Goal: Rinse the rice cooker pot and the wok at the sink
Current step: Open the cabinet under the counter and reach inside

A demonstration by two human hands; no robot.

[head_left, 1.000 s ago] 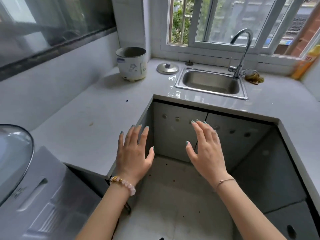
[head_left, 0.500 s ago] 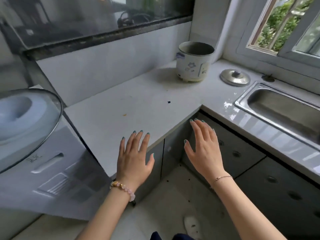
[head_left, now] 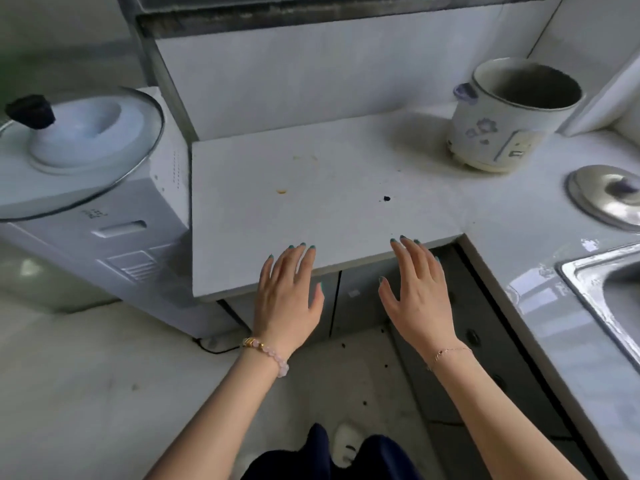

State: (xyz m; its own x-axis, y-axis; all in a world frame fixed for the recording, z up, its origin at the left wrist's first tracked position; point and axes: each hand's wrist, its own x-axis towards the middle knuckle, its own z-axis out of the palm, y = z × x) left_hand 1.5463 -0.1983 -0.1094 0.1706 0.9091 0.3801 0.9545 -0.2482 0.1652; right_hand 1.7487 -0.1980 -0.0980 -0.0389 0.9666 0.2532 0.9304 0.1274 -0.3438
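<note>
A white rice cooker (head_left: 509, 116) with a blue flower print stands lidless at the back right of the counter; its dark inner pot shows inside. Its metal lid (head_left: 606, 197) lies on the counter to the right. The steel sink (head_left: 588, 285) shows only its corner at the right edge. A glass lid with a black knob (head_left: 79, 147) rests on a white appliance at the left; whether a wok lies under it is hidden. My left hand (head_left: 289, 299) and my right hand (head_left: 415, 296) hover flat, fingers spread, over the counter's front edge, holding nothing.
The white counter (head_left: 329, 188) runs in an L, with small crumbs and stains on it. Grey cabinet doors (head_left: 360, 299) sit below it. The white appliance (head_left: 114, 237) stands on the floor at the left with a cable behind it. My shoe (head_left: 346, 445) shows on the tiled floor.
The view has swung left and down: sink and window slid out to the right, the glass lid came into full view. Both hands keep the same spread pose, holding nothing.
</note>
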